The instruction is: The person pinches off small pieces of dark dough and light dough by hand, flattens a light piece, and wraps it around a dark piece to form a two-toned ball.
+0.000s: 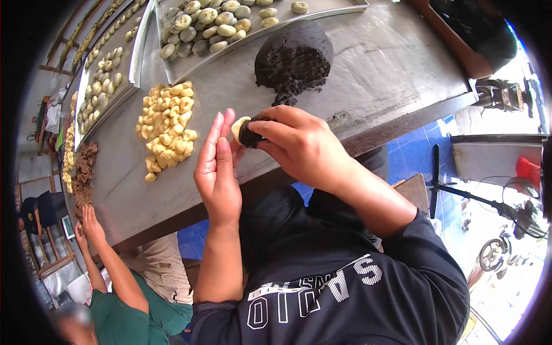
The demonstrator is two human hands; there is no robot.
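My right hand [302, 141] pinches a lump of dark paste [251, 137] between its thumb and fingers. A small piece of pale yellow dough [240, 126] sits against the lump's left side. Close by, my left hand [217, 175] is upright with its fingers stretched out and its palm turned toward the lump. Part of the contact between that palm and the dough is hidden. Beyond my right hand rests a large mound of dark paste [296, 54], with crumbs spilling toward me. A pile of yellow dough pieces [167, 123] lies to the left on the metal table [391, 52].
At the far side a metal tray [339, 8] holds several rounded, filled dough pieces [207, 26]. Another tray [135, 75] stands farther left. At lower left, a co-worker's hands [89, 224] touch brown filling [86, 172]. Another person's arm [460, 43] rests at the upper right.
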